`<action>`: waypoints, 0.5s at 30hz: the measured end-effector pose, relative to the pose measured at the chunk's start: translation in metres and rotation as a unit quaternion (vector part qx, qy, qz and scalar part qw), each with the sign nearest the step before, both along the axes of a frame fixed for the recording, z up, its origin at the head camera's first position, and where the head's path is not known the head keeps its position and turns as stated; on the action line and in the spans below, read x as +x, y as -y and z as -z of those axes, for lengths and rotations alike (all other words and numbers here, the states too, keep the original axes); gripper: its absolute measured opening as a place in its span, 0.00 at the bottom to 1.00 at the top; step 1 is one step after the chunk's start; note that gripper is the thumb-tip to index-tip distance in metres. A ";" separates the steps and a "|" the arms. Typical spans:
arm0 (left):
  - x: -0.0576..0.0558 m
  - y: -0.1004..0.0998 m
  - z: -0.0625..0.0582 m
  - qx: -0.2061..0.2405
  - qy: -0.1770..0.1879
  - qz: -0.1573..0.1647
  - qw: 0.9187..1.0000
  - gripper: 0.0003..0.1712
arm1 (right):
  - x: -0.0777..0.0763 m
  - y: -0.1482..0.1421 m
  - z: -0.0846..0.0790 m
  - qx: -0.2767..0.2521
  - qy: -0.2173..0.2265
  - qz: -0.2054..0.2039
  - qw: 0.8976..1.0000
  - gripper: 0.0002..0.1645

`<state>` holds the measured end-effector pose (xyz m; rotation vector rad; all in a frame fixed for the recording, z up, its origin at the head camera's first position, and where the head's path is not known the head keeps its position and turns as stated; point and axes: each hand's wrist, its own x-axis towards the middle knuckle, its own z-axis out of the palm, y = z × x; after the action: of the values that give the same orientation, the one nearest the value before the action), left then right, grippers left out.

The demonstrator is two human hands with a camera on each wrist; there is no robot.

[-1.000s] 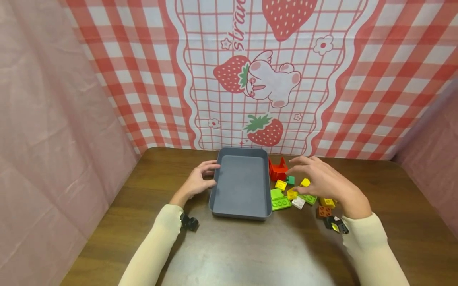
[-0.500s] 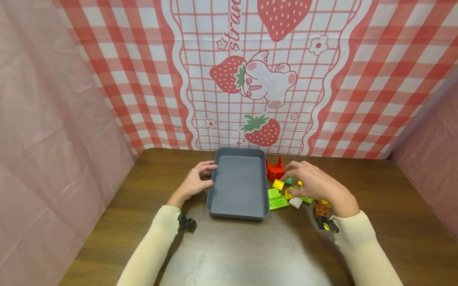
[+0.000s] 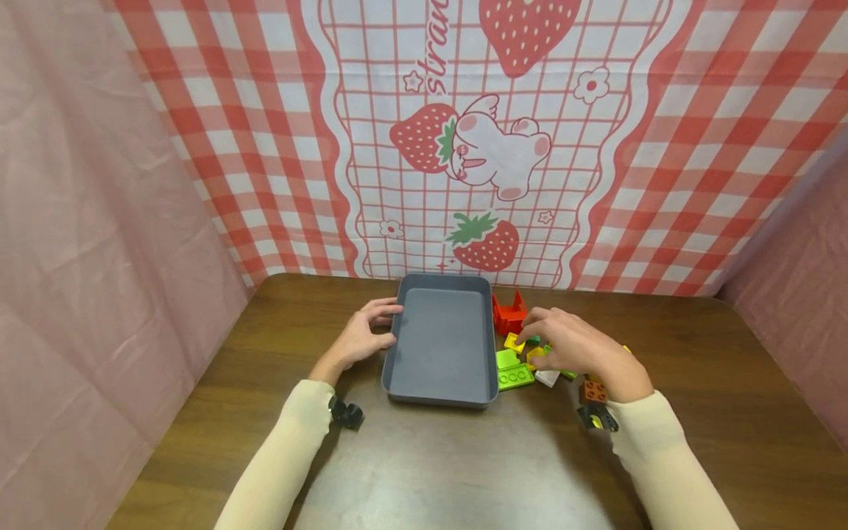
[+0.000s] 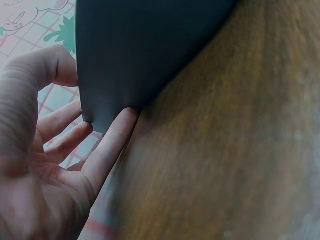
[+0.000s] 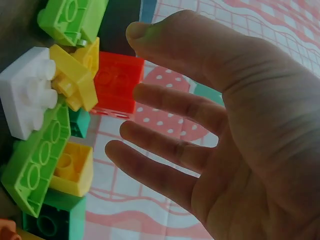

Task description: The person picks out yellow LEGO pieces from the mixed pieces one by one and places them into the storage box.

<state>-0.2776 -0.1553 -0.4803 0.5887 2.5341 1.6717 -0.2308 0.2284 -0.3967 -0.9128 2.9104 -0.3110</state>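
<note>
A grey rectangular tray (image 3: pixel 442 346) lies at the table's far side. My left hand (image 3: pixel 354 338) touches its left wall with the fingertips, fingers extended; the left wrist view shows them against the tray's dark outer side (image 4: pixel 135 45). Over the toy building bricks hovers my right hand (image 3: pixel 573 346), fingers spread and loosely bent, nothing held. Nearest its fingertips are a yellow brick (image 3: pixel 513 342) and a red piece (image 3: pixel 509 316). In the right wrist view, a white brick (image 5: pixel 27 92), a light green brick (image 5: pixel 40 157) and a dark green brick (image 5: pixel 60 220) appear, all apart from the fingers.
Light green bricks (image 3: pixel 515 377) lie against the tray's right side. A brown brick (image 3: pixel 594 391) sits below my right wrist. Behind the wooden table (image 3: pixel 424 471) hangs a red-and-white strawberry cloth (image 3: pixel 278 147); a pink curtain (image 3: pixel 86 221) hangs at the left.
My right hand has moved left and lower, toward the yellow brick and red piece. The left hand stays at the tray. The view has shifted slightly.
</note>
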 end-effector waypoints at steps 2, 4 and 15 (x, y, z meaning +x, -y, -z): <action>0.000 0.000 0.000 0.001 0.002 0.000 1.000 0.34 | -0.001 0.001 0.002 0.004 0.003 0.000 1.000 0.20; -0.001 0.000 0.000 0.001 0.003 0.001 1.000 0.34 | -0.001 0.001 0.003 0.007 0.005 0.001 1.000 0.19; 0.000 0.000 -0.001 0.001 0.008 0.003 1.000 0.34 | -0.005 0.001 0.011 0.012 0.024 -0.009 1.000 0.14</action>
<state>-0.2774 -0.1558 -0.4793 0.5809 2.5176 1.6700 -0.2360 0.2271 -0.4078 -0.9136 2.8544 -0.2915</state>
